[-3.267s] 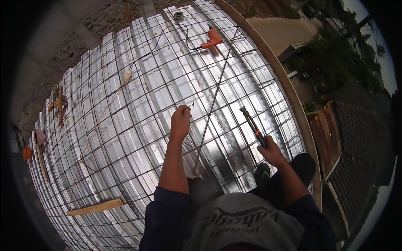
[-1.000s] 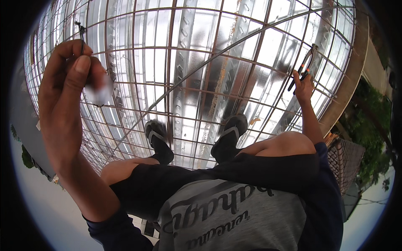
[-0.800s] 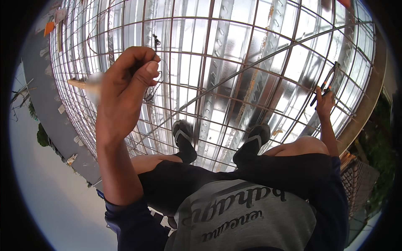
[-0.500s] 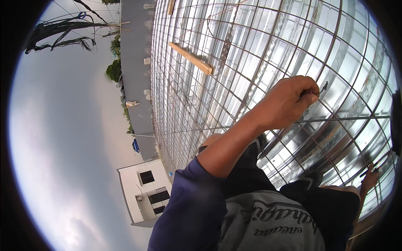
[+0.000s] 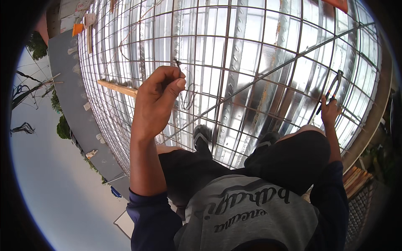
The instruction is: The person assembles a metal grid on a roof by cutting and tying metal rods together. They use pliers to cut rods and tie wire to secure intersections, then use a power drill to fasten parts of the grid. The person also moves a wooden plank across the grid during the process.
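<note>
My left hand (image 5: 157, 100) is raised in front of me, fingers pinched on a thin bent piece of tie wire (image 5: 184, 85) that hangs from the fingertips. My right hand (image 5: 329, 112) is out at the right, closed around a pair of pincers (image 5: 333, 90) with dark and red handles, jaws pointing up. Below both hands lies a rebar mesh (image 5: 259, 54) over shiny corrugated metal decking (image 5: 205, 50). My two sandalled feet (image 5: 203, 136) stand on the mesh just ahead of my bent knees.
A long diagonal bar (image 5: 276, 71) crosses the mesh toward the upper right. A wooden batten (image 5: 117, 88) lies on the mesh at the left. A grey concrete edge strip (image 5: 69, 83) runs along the left, with a drop beyond. A raised edge (image 5: 368, 125) borders the right side.
My head has swung back from the left edge toward the mesh. My left hand has lifted in front of me with the wire; my right hand keeps hold of the pincers.
</note>
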{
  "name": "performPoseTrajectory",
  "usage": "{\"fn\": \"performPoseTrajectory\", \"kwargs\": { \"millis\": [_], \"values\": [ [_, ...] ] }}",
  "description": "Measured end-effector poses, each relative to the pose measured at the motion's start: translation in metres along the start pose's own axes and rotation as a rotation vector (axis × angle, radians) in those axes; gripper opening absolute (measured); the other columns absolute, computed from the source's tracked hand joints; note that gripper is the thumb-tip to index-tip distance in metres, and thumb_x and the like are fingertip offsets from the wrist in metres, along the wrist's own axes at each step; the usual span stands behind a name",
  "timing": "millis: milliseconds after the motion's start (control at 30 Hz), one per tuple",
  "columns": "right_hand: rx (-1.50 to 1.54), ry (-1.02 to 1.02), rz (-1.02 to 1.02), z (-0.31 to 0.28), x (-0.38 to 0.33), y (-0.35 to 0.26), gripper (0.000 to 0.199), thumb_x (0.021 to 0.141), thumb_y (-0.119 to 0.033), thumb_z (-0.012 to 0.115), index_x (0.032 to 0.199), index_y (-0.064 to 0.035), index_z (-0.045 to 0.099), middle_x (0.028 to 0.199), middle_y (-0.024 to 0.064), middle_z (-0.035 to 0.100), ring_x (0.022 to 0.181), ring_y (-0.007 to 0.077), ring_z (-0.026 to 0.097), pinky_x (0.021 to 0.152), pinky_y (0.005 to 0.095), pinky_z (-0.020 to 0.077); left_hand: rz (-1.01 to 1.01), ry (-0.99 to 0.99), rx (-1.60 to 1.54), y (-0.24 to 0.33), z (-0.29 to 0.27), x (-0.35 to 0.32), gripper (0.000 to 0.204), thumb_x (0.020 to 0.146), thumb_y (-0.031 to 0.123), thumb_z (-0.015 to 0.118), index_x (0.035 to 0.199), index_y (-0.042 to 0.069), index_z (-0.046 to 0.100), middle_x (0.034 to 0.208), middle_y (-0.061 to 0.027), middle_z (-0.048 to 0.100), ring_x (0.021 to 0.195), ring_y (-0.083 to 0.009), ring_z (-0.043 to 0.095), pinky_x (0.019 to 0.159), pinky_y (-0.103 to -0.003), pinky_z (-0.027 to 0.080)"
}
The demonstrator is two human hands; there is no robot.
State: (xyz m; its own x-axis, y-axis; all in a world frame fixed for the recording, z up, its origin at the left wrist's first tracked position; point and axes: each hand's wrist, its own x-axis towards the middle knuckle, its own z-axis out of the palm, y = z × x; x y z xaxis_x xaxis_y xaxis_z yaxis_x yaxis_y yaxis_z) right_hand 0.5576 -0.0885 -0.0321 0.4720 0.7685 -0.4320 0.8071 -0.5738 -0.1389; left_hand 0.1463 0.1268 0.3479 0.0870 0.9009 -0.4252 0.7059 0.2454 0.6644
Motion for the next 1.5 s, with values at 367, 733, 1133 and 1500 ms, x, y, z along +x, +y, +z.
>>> {"fn": "performPoseTrajectory", "kwargs": {
  "millis": [367, 733, 1133, 1500],
  "values": [
    [-0.369, 0.051, -0.239, 0.014, -0.014, 0.016, 0.037, 0.094, -0.04, 0.041, 0.125, -0.0196, 0.044, 0.092, 0.0201, 0.054, 0.08, 0.0351, 0.061, 0.091, 0.0675, 0.0286, 0.395, -0.109, 0.358, 0.102, -0.024, -0.002, 0.019, 0.09, 0.018, 0.06, 0.097, 0.0, 0.059, 0.088, -0.0045, 0.061, 0.084, -0.0132, 0.058, 0.082, -0.028, 0.046],
    [-0.35, 0.222, -0.279, 0.011, -0.013, 0.015, 0.03, 0.091, -0.025, 0.048, 0.121, -0.024, 0.049, 0.086, 0.0115, 0.048, 0.062, 0.0233, 0.057, 0.081, 0.061, 0.0393, 0.313, -0.293, 0.226, 0.071, 0.008, 0.04, 0.014, 0.088, 0.008, 0.06, 0.097, -0.002, 0.06, 0.086, -0.0029, 0.06, 0.084, -0.0109, 0.054, 0.079, -0.025, 0.043],
    [0.077, -0.249, 0.183, -0.046, -0.014, -0.007, 0.067, 0.082, -0.061, 0.055, 0.093, 0.005, 0.052, 0.075, 0.0188, 0.062, 0.071, 0.0279, 0.064, 0.076, 0.041, 0.0487, 0.401, -0.575, 0.034, 0.069, 0.057, 0.126, 0.018, 0.089, 0.017, 0.061, 0.098, 0.002, 0.058, 0.086, -0.0054, 0.062, 0.086, -0.0152, 0.06, 0.082, -0.03, 0.047],
    [0.501, 0.105, -0.548, -0.237, -0.015, -0.195, 0.042, 0.086, -0.035, 0.062, 0.12, -0.0101, 0.055, 0.116, 0.0141, 0.058, 0.107, 0.0267, 0.055, 0.087, 0.0392, 0.0449, 0.427, -0.742, -0.347, 0.101, 0.148, 0.192, 0.011, 0.087, 0.007, 0.056, 0.091, -0.004, 0.055, 0.086, -0.0099, 0.062, 0.08, -0.0154, 0.061, 0.076, -0.027, 0.051]
  ]
}}
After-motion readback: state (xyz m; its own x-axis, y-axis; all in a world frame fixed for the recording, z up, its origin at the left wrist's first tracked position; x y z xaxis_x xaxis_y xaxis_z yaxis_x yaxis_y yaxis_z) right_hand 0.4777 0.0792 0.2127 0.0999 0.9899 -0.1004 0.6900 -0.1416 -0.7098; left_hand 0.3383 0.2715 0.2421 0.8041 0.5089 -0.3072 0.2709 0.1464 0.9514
